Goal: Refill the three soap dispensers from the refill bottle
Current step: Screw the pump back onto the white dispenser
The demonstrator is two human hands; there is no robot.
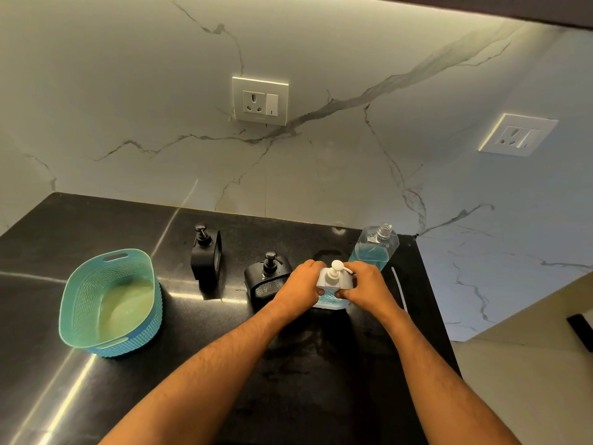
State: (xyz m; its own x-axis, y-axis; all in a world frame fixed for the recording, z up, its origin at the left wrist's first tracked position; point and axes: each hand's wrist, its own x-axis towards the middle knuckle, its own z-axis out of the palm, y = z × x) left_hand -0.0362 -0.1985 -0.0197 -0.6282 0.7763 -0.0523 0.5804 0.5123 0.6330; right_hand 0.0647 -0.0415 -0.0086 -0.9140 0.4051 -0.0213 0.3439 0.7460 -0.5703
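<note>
A white soap dispenser (332,284) with a white pump and blue liquid inside stands on the black counter (305,364). My left hand (301,285) grips its left side and my right hand (364,285) grips its right side. Just left of it sits a black dispenser (268,277) with its pump on. Another black dispenser (205,253) stands further left and back. The clear refill bottle (373,247), uncapped and partly filled with blue liquid, stands behind my right hand.
A teal plastic basket (109,303) sits at the left of the counter. The marble wall behind carries two sockets (260,101). The counter's right edge (439,316) runs close beside my right arm. A thin white strip (399,287) lies near that edge.
</note>
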